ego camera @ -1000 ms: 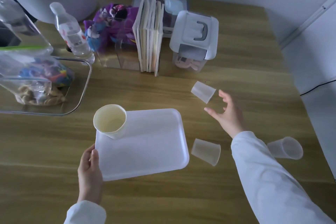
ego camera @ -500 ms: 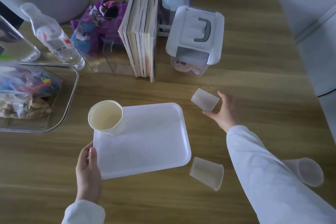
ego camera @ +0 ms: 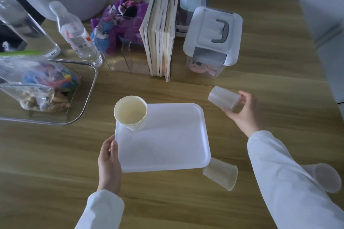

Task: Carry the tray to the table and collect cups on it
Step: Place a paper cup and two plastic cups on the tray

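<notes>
Cup [ego camera: 223, 100], thin light plastic that looks easily crushed, clamped sideways in right hand [ego camera: 243, 111] fingers; left hand [ego camera: 109, 163] fingers pinch tray [ego camera: 167, 147] left edge on worktop [ego camera: 46, 154].

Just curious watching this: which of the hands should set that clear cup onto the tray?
The right hand: it already grips the clear cup just right of the tray. The left hand is occupied holding the tray's near-left edge.
</notes>
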The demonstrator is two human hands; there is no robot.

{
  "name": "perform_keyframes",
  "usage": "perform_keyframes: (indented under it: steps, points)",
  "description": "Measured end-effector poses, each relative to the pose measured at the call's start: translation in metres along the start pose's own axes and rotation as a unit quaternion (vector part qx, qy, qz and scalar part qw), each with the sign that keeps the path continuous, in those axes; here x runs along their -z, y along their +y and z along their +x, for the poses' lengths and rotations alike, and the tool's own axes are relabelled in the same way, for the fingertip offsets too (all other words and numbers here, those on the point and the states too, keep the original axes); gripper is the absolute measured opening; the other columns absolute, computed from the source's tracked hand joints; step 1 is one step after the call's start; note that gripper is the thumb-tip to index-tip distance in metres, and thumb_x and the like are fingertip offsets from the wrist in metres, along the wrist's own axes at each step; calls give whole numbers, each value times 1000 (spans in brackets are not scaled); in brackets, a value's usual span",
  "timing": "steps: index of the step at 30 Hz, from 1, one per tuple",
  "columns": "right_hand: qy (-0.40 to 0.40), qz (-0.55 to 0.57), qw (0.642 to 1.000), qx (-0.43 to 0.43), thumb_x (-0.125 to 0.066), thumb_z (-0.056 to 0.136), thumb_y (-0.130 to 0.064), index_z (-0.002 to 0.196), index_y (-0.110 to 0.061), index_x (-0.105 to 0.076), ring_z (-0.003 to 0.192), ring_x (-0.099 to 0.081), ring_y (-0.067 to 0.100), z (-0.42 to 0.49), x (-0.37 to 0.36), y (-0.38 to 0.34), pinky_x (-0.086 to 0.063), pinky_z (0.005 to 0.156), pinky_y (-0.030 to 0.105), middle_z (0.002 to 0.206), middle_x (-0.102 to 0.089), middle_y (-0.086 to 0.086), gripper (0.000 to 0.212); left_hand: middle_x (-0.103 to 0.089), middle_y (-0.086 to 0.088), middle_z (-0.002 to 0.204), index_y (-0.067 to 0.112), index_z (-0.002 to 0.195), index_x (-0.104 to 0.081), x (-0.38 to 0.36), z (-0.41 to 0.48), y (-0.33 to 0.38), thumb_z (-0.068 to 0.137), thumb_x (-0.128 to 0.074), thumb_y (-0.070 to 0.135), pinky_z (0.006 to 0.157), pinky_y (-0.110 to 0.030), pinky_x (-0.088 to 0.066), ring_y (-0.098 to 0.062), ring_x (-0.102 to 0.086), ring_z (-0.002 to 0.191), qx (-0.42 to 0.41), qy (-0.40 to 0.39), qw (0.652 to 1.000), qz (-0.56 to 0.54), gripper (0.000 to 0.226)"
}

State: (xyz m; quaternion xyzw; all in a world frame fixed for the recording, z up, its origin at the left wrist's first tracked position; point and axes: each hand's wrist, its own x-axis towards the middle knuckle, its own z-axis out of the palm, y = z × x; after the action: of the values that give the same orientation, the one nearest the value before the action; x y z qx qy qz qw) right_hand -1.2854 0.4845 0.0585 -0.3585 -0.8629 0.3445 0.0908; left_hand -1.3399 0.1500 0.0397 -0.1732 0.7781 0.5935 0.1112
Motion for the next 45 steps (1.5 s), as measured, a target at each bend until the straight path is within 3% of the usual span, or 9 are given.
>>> perform_keyframes:
  steps: [5,9,15,19,27,35,40,43,45]
  points:
    - [-5,40,998,48,-76,66,-17,127,-15,-38,105,-48,14,-33,20,-39,-48,92,46,130,-39,12,72,-59,1,101,16,116,-57,9,-14,6,97,-36,19,75,-22,-41,-14,-52,90,-4,-11,1000,-16,28]
    - [-25,35,994,102,-75,68,-20,129,-20,-37,107,-48,17,-72,22,-71,-48,92,42,121,-39,4,72,-59,9,91,19,111,-56,18,-25,8,97,-36,19,74,-22,-41,-9,-53,84,-5,-24,999,-25,25]
    - [-36,-15,977,210,-76,67,-15,132,-12,-38,113,-44,25,-128,4,-105,-27,95,17,119,-49,10,76,-60,8,91,19,109,-56,39,-47,5,97,-36,19,72,-20,-41,-8,-54,83,-20,-51,998,-25,24]
    - [-33,-54,964,258,-77,65,-16,132,-7,-38,112,-42,27,-157,-13,-117,-23,97,18,116,-53,14,78,-60,7,92,18,111,-57,54,-62,-3,97,-36,20,73,-21,-41,-12,-54,85,-14,-63,997,-37,25]
    - [-60,-72,961,259,-77,65,-22,136,-11,-32,110,-43,34,-191,-36,-136,-35,95,32,119,-50,14,85,-61,10,90,21,107,-56,81,-82,-10,97,-35,20,71,-18,-41,-5,-55,83,-11,-86,995,-55,23]
    - [-41,-64,959,273,-79,62,-20,137,-9,-31,110,-45,35,-201,-54,-145,-27,93,23,118,-51,15,89,-61,11,89,21,105,-55,97,-83,-13,97,-35,19,59,-1,-40,-5,-55,81,-20,-84,995,-52,22]
    - [-48,-59,959,273,-80,60,-26,139,-11,-25,113,-42,34,-202,-57,-143,-22,95,19,121,-47,15,97,-60,12,89,17,108,-56,99,-82,-16,97,-36,18,59,1,-38,12,-55,71,-24,-85,995,-42,23]
    - [-53,-51,962,263,-81,58,-29,139,-10,-26,116,-39,30,-199,-40,-134,-16,98,15,125,-45,15,99,-59,13,88,15,112,-56,95,-79,-19,97,-36,19,59,-1,-39,2,-54,76,-23,-82,996,-34,25]
    - [-42,-5,972,230,-80,61,-28,137,-11,-31,117,-38,23,-195,-21,-122,-23,101,20,125,-45,13,92,-58,13,87,16,112,-56,96,-76,-19,97,-35,19,63,-7,-40,-1,-51,77,-24,-72,997,-28,25]
